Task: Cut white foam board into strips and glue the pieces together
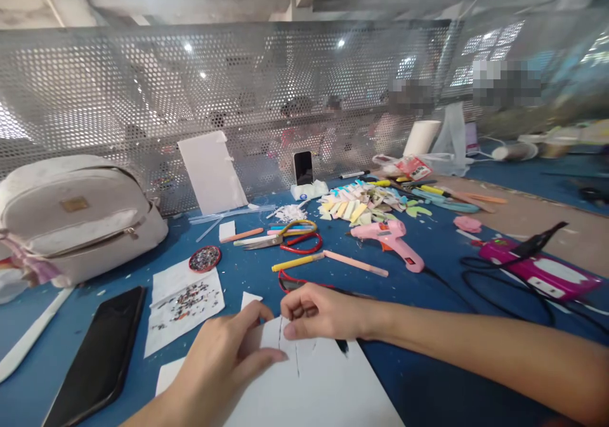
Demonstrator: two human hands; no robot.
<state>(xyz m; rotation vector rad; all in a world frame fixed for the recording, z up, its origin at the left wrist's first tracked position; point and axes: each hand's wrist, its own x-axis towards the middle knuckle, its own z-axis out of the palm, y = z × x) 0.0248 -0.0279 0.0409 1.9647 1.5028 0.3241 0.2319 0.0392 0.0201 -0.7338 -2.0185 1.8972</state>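
While the left grip [223, 351] has thumb and fingers closed on one edge of a smooth white sheet [323, 392], the right grip [318, 311] pinches the far edge between thumb and tightly curled fingers. The sheet lies below both grips, straight-sided, with thin dark lines, cut or drawn I cannot tell, over the blue worktop [252, 278]. Left of the left grip, creased paper [159, 332] carries gritty dark specks and a round, red-rimmed dish [204, 259]; farther left lies a flat, glossy phone [102, 351]. Beyond the right grip are steel scissors [264, 243] with looped handles, then a ruffled heap of paper strips [354, 206], and to the right a shiny pink glue gun [392, 240]. Farthest off stands a perforated screen [157, 78].
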